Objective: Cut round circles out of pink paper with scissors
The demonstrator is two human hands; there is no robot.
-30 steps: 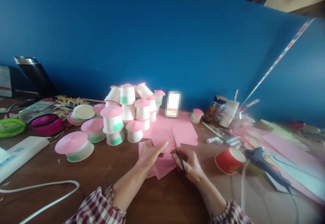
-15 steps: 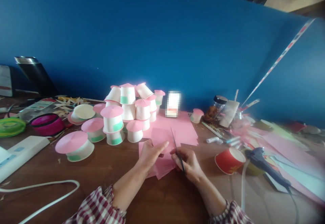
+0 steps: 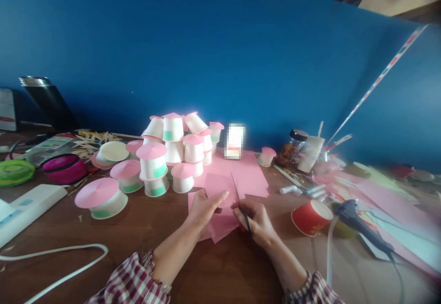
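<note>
My left hand point(image 3: 207, 206) pinches a piece of pink paper point(image 3: 217, 183), thumb on top and fingers mostly hidden beneath. Closed around the handles of a pair of scissors point(image 3: 236, 188) is my right hand point(image 3: 255, 221). The scissors' blades point away from me, along the right edge of the held paper; whether they touch it I cannot tell. Under and behind both hands lie more pink sheets point(image 3: 253, 175). Left of them stand several white paper cups with pink paper cone tops point(image 3: 151, 151), some stacked on each other.
On the right are a red paper cup point(image 3: 308, 219), a glue gun point(image 3: 363, 228), a lidded jar point(image 3: 294, 147) and scattered coloured paper point(image 3: 389, 198). To the left lie a power strip point(image 3: 32, 210), a white cable point(image 3: 79, 272) and a magenta round case point(image 3: 65, 168). A blue wall point(image 3: 206, 56) rises behind.
</note>
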